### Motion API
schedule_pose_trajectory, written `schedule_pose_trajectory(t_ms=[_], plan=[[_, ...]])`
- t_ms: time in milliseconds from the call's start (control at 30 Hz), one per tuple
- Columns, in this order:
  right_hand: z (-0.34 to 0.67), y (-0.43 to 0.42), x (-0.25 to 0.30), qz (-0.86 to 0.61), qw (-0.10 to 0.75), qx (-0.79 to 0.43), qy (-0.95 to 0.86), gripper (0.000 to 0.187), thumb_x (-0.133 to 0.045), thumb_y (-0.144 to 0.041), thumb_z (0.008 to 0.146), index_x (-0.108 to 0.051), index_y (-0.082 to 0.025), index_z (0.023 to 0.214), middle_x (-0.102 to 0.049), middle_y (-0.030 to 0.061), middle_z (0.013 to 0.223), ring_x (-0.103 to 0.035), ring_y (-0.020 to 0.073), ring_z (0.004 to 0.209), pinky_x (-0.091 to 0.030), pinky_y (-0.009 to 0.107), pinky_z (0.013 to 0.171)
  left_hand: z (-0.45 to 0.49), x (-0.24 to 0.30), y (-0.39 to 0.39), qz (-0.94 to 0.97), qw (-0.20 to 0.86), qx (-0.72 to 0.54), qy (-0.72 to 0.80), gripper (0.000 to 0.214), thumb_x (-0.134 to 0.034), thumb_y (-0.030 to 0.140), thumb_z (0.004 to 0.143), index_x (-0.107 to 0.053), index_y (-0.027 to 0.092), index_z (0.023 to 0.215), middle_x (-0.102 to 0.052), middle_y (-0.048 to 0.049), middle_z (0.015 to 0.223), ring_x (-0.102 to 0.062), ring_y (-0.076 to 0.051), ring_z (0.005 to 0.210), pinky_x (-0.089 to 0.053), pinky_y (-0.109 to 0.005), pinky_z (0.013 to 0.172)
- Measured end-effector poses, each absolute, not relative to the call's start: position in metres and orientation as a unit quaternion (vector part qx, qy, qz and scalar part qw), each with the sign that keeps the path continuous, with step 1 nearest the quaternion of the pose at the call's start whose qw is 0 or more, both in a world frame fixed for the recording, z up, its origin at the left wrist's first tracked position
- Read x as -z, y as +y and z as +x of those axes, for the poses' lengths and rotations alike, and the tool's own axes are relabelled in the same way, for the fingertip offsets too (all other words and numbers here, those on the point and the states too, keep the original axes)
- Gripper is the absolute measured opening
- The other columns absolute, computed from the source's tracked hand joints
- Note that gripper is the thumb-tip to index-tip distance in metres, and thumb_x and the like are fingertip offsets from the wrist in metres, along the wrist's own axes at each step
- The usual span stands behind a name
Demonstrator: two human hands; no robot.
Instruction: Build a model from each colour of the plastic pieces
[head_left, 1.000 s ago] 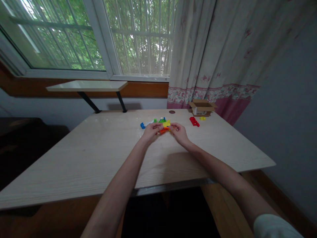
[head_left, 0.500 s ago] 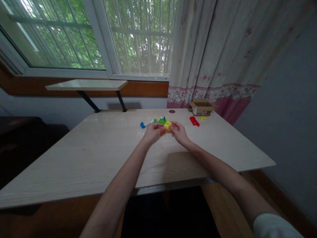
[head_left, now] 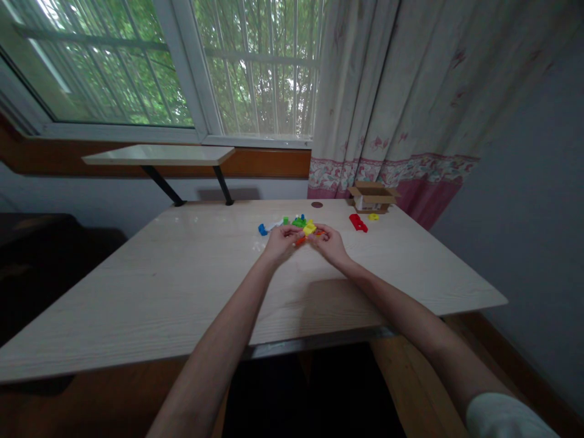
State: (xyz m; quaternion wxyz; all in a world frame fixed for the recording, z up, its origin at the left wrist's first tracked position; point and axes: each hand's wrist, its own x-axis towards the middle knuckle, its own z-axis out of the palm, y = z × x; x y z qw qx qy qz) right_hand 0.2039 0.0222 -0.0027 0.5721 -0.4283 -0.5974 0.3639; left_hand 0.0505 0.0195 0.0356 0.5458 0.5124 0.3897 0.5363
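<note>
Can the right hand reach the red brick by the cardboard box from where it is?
Probably yes: no piece lies between the right hand and the red brick, though its fingers are busy at the yellow plastic piece.

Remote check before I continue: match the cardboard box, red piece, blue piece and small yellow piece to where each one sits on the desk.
Things:
1. Cardboard box
2. Red plastic piece
3. Blue plastic piece
4. Small yellow piece

Places:
A. Directly in front of the box
B. Left of the left hand
C. Far right corner of the table, flaps open
D. Right of the right hand

Pairs: 1-C, 2-D, 3-B, 4-A
</note>
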Motion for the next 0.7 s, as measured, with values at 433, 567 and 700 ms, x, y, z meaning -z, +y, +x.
schedule_pose_trajectory(t_ms=[433, 567, 700], plan=[[0.210, 0.013, -0.004, -0.364, 0.541, -0.174, -0.738, 0.038, -0.064, -0.030, 0.072, -0.062, -0.024, 0.109, -0.058, 0.0051, 0.092, -0.053, 0.0154, 0.075, -0.045, 0.030, 0.067, 0.041, -0.027, 0.028, 0.526, 0.568, -0.518, 0.365, 0.042, -0.078, 0.037, 0.053, -0.069, 0.013, 0.087, -0.061, -0.0005, 0.059, -0.045, -0.006, 0.047, -0.027, -0.019, 0.042], [0.209, 0.009, -0.004, -0.358, 0.535, -0.208, -0.737, 0.047, -0.064, -0.027, 0.071, -0.054, -0.023, 0.116, -0.060, 0.0029, 0.092, -0.053, 0.0123, 0.067, -0.045, 0.028, 0.063, 0.042, -0.027, 0.029, 0.529, 0.571, -0.508, 0.369, 0.039, -0.079, 0.035, 0.050, -0.070, 0.013, 0.082, -0.061, -0.0008, 0.058, -0.045, -0.006, 0.048, -0.027, -0.020, 0.043], [0.209, 0.007, -0.006, -0.373, 0.548, -0.176, -0.728, 0.032, -0.062, -0.030, 0.073, -0.057, -0.022, 0.104, -0.062, 0.0044, 0.094, -0.057, 0.0158, 0.077, -0.046, 0.030, 0.069, 0.042, -0.028, 0.028, 0.522, 0.570, -0.512, 0.375, 0.034, -0.080, 0.034, 0.049, -0.070, 0.013, 0.075, -0.059, -0.0010, 0.057, -0.044, -0.006, 0.048, -0.029, -0.021, 0.045]])
